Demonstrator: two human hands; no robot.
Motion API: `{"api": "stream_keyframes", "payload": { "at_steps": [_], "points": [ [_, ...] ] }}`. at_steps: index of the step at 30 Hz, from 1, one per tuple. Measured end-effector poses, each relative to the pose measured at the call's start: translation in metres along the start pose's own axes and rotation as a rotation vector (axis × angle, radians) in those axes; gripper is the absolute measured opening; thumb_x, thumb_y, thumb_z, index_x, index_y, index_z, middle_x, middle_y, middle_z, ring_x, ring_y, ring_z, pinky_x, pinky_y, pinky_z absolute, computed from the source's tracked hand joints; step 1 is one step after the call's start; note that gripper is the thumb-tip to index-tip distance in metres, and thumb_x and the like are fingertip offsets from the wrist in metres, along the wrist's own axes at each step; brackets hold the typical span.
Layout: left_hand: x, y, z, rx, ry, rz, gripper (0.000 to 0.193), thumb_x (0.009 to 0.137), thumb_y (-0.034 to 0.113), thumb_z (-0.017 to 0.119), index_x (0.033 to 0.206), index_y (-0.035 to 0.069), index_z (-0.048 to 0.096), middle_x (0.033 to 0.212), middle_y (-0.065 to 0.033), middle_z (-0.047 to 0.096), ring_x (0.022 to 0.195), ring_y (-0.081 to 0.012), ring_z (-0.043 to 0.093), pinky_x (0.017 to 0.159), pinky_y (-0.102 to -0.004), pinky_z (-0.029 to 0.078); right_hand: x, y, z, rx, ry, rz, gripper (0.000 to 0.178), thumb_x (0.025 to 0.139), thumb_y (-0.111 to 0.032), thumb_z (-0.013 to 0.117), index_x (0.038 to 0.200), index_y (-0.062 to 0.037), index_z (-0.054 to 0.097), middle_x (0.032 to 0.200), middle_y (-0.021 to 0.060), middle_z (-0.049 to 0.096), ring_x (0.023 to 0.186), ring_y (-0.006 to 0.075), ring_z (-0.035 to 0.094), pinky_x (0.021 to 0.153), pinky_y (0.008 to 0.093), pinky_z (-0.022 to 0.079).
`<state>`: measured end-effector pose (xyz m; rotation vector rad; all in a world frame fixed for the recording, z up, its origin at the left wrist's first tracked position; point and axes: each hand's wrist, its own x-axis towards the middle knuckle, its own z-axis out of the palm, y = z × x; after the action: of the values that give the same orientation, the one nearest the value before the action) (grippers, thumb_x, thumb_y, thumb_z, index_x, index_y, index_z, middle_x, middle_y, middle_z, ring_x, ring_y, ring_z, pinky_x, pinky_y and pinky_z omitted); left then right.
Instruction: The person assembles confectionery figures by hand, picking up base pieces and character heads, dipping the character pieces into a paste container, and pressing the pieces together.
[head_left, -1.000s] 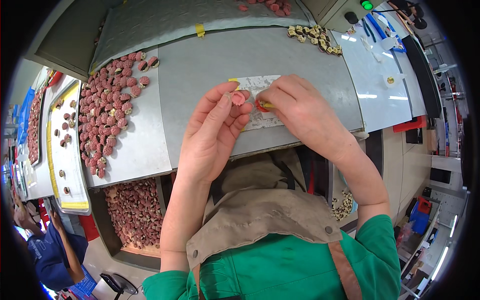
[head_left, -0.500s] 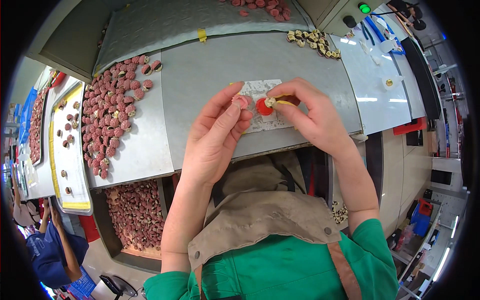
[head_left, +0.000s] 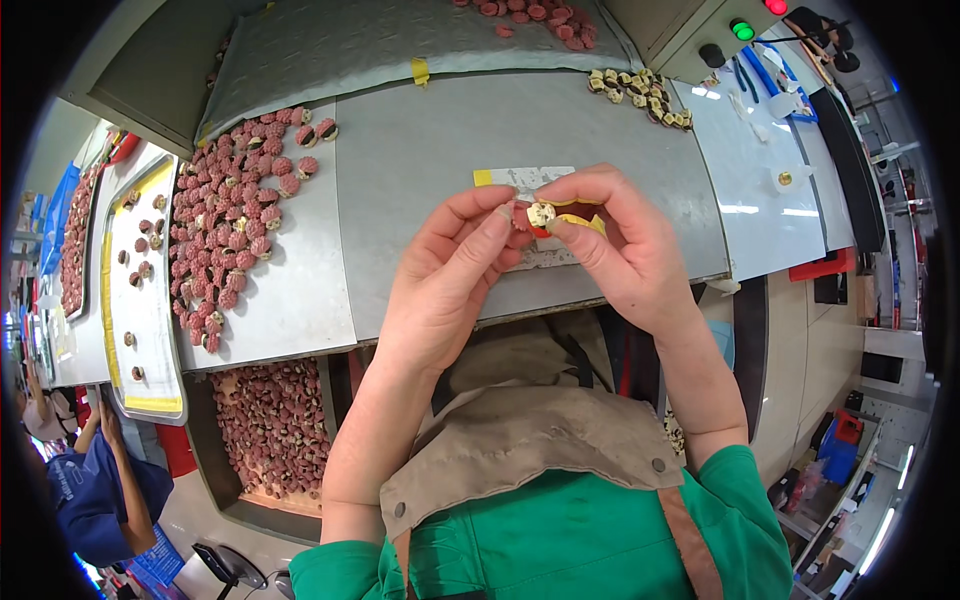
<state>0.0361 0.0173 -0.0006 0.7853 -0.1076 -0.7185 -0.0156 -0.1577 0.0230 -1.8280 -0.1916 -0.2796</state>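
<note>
My left hand pinches a small pink ridged cap between thumb and fingertips. Close against it, my right hand grips a small cream piece with dark specks by thumb and forefinger. Yellow coverings show on fingers of the right hand. The two pieces meet or nearly meet; the fingers hide the exact contact. Below them, a bit of a round red item shows above a worn white plate on the grey worktop.
Many pink-and-dark ridged pieces cover the worktop's left, beside a tray holding a few more. A bin below is full of them. Cream-and-dark pieces lie at the back right, near a control box. A co-worker is at far left.
My hands have come together above the red item, bringing the cream piece up to the pink cap. The red item is now mostly hidden. A red light shows on the control box.
</note>
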Motion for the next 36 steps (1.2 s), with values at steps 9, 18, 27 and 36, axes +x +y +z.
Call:
{"api": "stream_keyframes", "payload": {
  "at_steps": [9,18,27,36],
  "points": [
    [0.000,-0.009,0.005,0.087,0.053,0.124,0.025,0.091,0.010,0.061,0.114,0.002,0.056,0.107,-0.0060,0.061,0.100,-0.0125,0.058,0.089,-0.0259,0.046,-0.001,-0.002,0.008,-0.124,0.015,-0.036,0.018,0.090,-0.005,0.058,0.107,0.0003,0.055,0.101,0.0078,0.058,0.094,0.0160,0.056,0.083,0.0293,0.045],
    [-0.007,-0.020,0.009,0.246,0.049,0.353,0.023,0.091,0.004,0.060,0.112,-0.001,0.055,0.108,-0.0085,0.062,0.099,-0.0121,0.058,0.089,-0.0263,0.047,-0.010,0.010,0.014,-0.219,0.107,-0.147,0.025,0.091,-0.018,0.061,0.108,-0.0018,0.053,0.104,0.0088,0.056,0.099,0.0179,0.054,0.084,0.0296,0.045],
    [-0.005,-0.010,0.023,0.201,0.052,0.124,0.051,0.087,0.004,0.061,0.132,0.002,0.036,0.104,-0.0107,0.062,0.098,-0.0126,0.059,0.086,-0.0262,0.047,0.000,0.006,-0.005,-0.304,-0.017,-0.181,0.026,0.075,-0.015,0.073,0.098,-0.0059,0.063,0.099,0.0079,0.059,0.095,0.0230,0.056,0.082,0.0321,0.046],
    [-0.001,-0.014,0.029,0.405,0.079,0.159,0.045,0.086,0.004,0.062,0.126,0.001,0.043,0.100,-0.0085,0.062,0.092,-0.0112,0.059,0.082,-0.0251,0.048,0.004,0.012,-0.003,-0.373,0.006,-0.284,0.027,0.068,-0.003,0.074,0.092,-0.0062,0.062,0.095,0.0073,0.059,0.089,0.0240,0.057,0.074,0.0326,0.048]
  ]
}}
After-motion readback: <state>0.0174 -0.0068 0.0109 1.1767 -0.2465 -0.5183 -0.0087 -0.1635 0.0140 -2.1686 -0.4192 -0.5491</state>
